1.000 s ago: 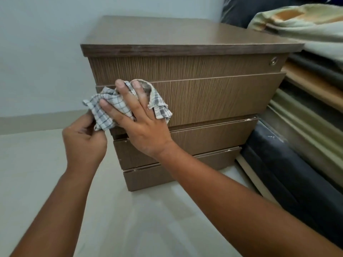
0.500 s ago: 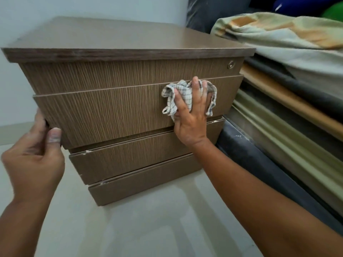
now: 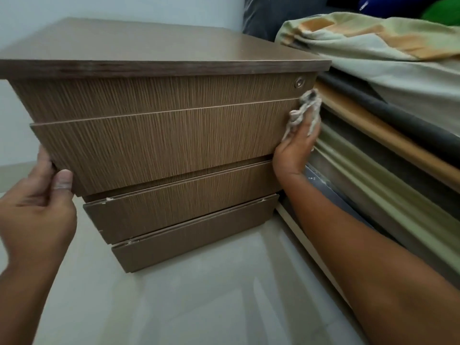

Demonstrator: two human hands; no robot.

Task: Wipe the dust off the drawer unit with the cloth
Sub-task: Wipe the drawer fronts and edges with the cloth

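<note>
Brown wood-grain laminate covers the drawer unit (image 3: 159,135), which stands on a pale glossy floor (image 3: 199,295) and fills the middle of the head view. Its flat top overhangs the front, and four drawer fronts are stacked below it. A small round lock (image 3: 299,83) sits at the right end of the uppermost front. The lower fronts show chipped, pale spots along their upper left corners.

At the right end of the second drawer front, the right hand (image 3: 296,148) presses the cloth (image 3: 305,109) flat against the wood, just below the lock. The fingers are spread over the bunched fabric and pin it to the surface; the cloth is blurred, so its pattern cannot be made out. The forearm runs down to the lower right corner of the frame.

The left hand (image 3: 34,210) grips the left edge of that same second drawer front, thumb (image 3: 62,180) on the face and the other fingers curled around behind the edge.

Just beside the unit on the right lies a stack of folded mattresses and bedding (image 3: 385,135) in grey, tan, green and dark tones, with a pale green and orange sheet (image 3: 373,43) draped on top. A light wall (image 3: 119,8) stands behind.
</note>
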